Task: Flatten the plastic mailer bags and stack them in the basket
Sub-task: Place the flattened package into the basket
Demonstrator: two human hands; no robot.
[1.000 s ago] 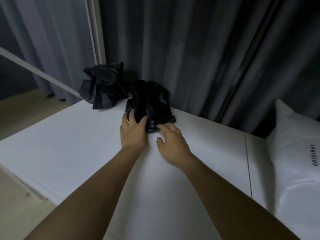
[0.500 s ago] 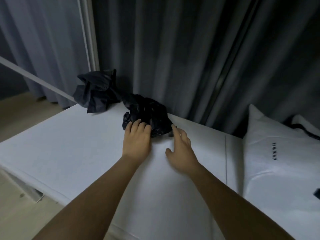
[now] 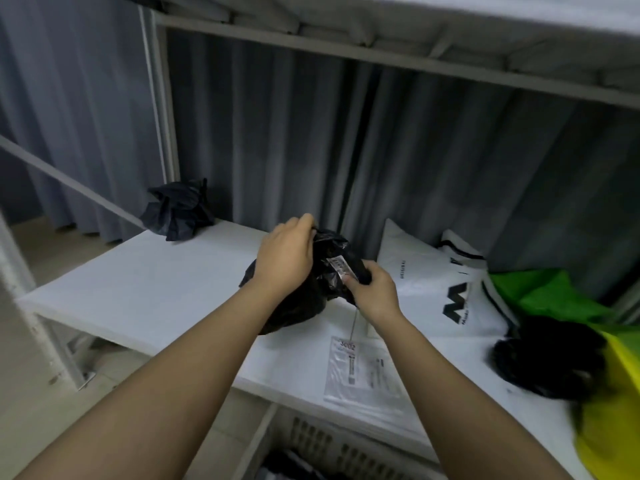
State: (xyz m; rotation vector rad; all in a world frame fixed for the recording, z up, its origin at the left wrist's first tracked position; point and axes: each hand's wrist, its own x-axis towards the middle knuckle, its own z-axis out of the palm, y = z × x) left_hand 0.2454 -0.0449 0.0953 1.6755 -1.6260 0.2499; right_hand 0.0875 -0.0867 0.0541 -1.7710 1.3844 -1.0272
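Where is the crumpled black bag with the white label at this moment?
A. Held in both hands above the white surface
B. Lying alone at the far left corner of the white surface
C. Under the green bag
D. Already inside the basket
A: the left hand and the right hand both grip the black bag over the white surface.

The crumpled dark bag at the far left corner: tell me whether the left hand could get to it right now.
Probably not yet: the left hand grips the black mailer bag. The white surface toward the crumpled dark bag looks unobstructed.
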